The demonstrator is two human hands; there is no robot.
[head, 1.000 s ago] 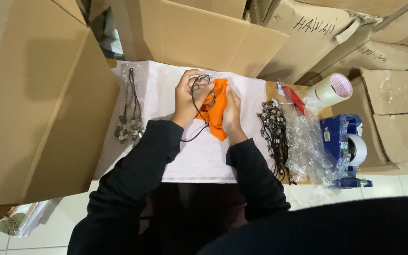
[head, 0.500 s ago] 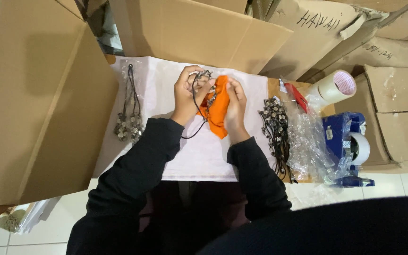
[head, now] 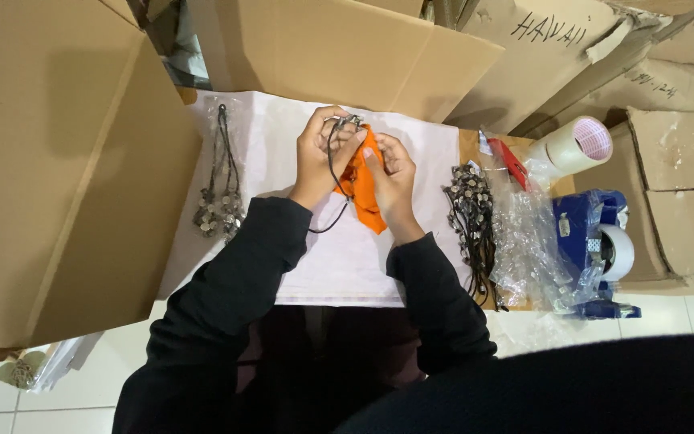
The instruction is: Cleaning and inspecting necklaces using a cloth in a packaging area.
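Observation:
My left hand (head: pixel 320 153) grips a black cord necklace (head: pixel 334 173) with small metal pieces at its top end; the cord loops down past my wrist. Pressed against it, my right hand (head: pixel 392 178) holds an orange cloth (head: pixel 363 189) around the necklace's metal part. Both hands meet over a white sheet (head: pixel 339 265) spread on the table.
A bunch of similar necklaces (head: pixel 220 201) lies at the sheet's left, another pile (head: pixel 469 217) at its right. Crumpled clear plastic bags (head: pixel 528 241), a blue tape dispenser (head: pixel 596 249), a tape roll (head: pixel 576 145) and a red tool (head: pixel 511 163) sit at the right. Cardboard boxes (head: pixel 58 185) surround the table.
Both hands with the cloth and necklace stay together; the view shifted slightly, and the fingers have worked along the necklace's metal end.

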